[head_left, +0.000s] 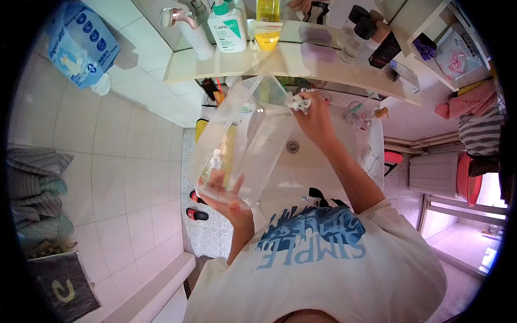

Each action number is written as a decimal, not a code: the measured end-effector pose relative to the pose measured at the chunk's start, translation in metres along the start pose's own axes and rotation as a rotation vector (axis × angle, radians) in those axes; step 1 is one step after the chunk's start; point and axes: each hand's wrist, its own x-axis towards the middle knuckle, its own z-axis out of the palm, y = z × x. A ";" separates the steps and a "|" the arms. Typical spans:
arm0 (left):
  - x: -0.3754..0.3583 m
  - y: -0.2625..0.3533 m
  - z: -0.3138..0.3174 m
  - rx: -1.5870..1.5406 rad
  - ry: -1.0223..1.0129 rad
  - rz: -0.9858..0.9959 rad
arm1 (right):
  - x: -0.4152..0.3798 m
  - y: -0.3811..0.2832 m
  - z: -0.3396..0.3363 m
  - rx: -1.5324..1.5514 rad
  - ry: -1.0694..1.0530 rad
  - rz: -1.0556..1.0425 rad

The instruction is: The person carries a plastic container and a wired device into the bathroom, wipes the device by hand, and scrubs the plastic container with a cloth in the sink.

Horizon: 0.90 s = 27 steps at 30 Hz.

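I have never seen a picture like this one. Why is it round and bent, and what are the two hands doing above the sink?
The picture comes from one camera worn on a person's head, looking down; its wide lens bends the edges. No machine is here, only two bare hands. The left hand holds a clear plastic container from below, tilted over the white sink. The right hand presses a small white cloth or tissue against the container's upper rim. On the shelf above the sink stand a CeraVe pump bottle, a yellow tube and other bottles. A blue tissue pack hangs on the tiled wall.
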 end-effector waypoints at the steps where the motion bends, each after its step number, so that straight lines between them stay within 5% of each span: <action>1: 0.000 -0.002 0.000 -0.015 0.023 0.014 | -0.001 0.002 0.000 -0.017 -0.070 0.044; 6: -0.001 -0.001 0.005 -0.010 0.091 0.020 | -0.009 -0.003 -0.008 -0.016 -0.311 0.353; 9: 0.002 -0.007 -0.001 -0.048 0.093 -0.004 | -0.017 0.019 -0.004 0.345 -0.233 0.494; 11: 0.005 -0.009 -0.002 -0.159 0.071 -0.005 | -0.009 0.005 -0.018 1.026 -0.346 0.922; 14: 0.008 -0.011 -0.007 -0.248 -0.006 0.007 | -0.013 0.016 -0.022 1.367 -0.307 1.058; 20: 0.010 -0.013 -0.015 -0.575 -0.129 -0.121 | -0.010 0.019 -0.035 1.728 -0.096 0.981; 27: 0.005 -0.019 0.000 -0.585 -0.222 0.000 | -0.011 -0.008 -0.035 1.507 -0.182 0.834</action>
